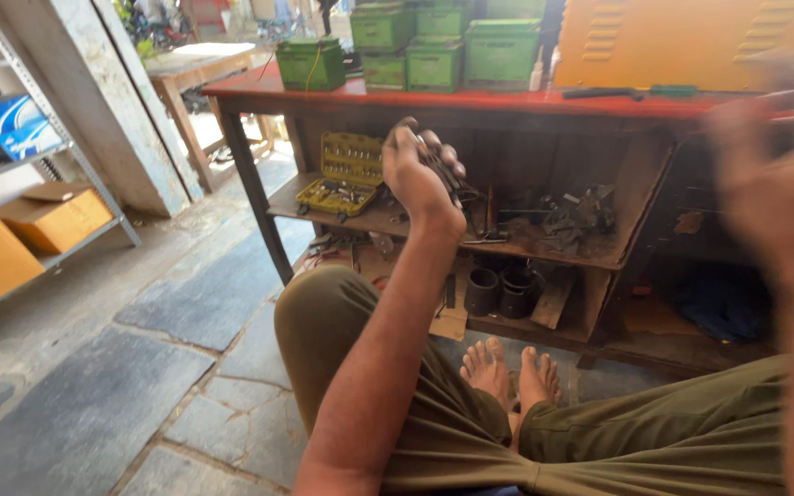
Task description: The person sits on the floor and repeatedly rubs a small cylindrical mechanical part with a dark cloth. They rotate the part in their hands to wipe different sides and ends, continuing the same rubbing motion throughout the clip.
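Open yellow plastic socket-set case [349, 173] lies on the bench's middle shelf, left of the hands. Left hand [420, 174] is raised before that shelf, fingers curled tight around a small dark metal tool [441, 168]. Right hand [778, 184] is lifted close to the camera, blurred; its grip cannot be told. Red-topped workbench [470, 101] carries green boxes [434, 50].

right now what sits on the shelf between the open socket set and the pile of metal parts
In the head view, the left hand gripping a dark tool is in front of that stretch, hiding most of it.
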